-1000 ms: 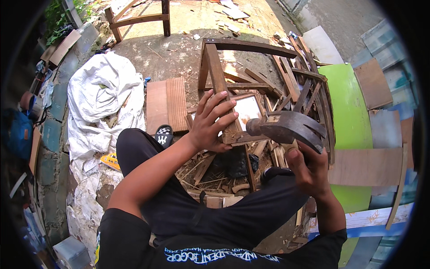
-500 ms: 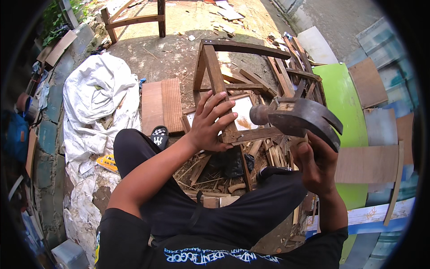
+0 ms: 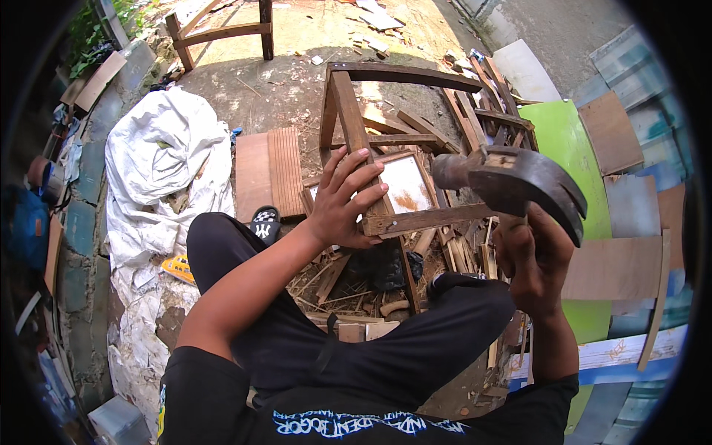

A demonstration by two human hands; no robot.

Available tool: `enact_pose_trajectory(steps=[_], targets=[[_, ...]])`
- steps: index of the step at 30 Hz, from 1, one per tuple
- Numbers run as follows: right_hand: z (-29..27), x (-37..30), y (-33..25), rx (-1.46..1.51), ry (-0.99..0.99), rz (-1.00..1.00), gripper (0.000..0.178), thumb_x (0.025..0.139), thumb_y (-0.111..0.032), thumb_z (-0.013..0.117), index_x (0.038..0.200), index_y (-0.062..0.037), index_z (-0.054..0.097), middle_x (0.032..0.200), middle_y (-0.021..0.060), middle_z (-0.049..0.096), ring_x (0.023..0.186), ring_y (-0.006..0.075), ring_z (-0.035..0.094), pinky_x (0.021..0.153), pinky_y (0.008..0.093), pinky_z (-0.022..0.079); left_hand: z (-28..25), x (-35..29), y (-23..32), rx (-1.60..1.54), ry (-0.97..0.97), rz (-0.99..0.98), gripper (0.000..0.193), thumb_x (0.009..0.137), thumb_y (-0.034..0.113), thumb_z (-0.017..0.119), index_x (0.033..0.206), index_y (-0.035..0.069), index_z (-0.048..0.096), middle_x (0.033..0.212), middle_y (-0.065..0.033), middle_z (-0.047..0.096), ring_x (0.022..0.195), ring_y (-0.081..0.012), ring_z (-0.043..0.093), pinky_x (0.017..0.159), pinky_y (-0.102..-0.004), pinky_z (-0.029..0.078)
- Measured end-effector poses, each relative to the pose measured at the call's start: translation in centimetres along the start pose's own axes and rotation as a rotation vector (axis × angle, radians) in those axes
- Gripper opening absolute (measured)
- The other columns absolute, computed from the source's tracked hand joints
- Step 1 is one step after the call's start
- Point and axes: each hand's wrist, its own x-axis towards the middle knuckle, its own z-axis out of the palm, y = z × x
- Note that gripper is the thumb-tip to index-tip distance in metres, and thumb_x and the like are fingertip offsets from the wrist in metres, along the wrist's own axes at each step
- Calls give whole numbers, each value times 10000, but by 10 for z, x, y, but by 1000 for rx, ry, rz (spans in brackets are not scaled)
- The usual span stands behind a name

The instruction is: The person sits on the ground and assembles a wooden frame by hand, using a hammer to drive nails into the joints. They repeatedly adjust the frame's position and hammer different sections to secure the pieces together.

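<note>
A brown wooden frame (image 3: pixel 437 218) stands tilted between my knees, its bars joined at the corners. My left hand (image 3: pixel 345 200) grips the frame's slanting bar close to the near corner, fingers over the top and thumb below. A small nail head shows on that corner. To the right, my right hand (image 3: pixel 535 259) is closed around a claw hammer; its handle is mostly hidden behind the fingers. The worn metal hammer head (image 3: pixel 519 182) is raised toward the camera, striking face to the left and claw to the right. In this view it overlaps the frame's far right part.
Wood scraps (image 3: pixel 456 256) and a white-panelled frame (image 3: pixel 404 185) lie under and behind the work. White sacking (image 3: pixel 167 148) and a ribbed brown board (image 3: pixel 268 174) are at left. A green panel (image 3: pixel 567 170) with boards lies at right. Another wooden frame (image 3: pixel 222 33) stands far off.
My right hand and the hammer have moved a little to the right. The wooden frame has shifted slightly left, with my left hand still on it.
</note>
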Motion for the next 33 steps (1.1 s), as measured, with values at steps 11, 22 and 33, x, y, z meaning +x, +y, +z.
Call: enact_pose_trajectory(steps=[11,22,33], targets=[[10,-9,23,-57,-186,31,334,1049,-199,569,1269,46,622,748,1,588,623,67,506,551,229,381,0,1,-2,18,2,16,773,806,724,623,1343,175,540,1421,-141,534,1395,-410,436,1194,-621,247],[18,-12,21,-271,-227,-141,172,936,-105,695,1020,44,674,785,144,680,569,221,636,567,344,491,1,4,-5,-4,-4,34,777,774,686,676,1349,182,539,1430,-132,529,1402,-412,425,1198,-616,243],[12,-18,25,-86,45,-242,220,1001,-131,630,1078,75,629,779,71,633,607,109,595,559,250,466,5,1,1,-17,5,4,762,771,669,686,1340,183,547,1422,-132,537,1400,-415,429,1195,-616,254]])
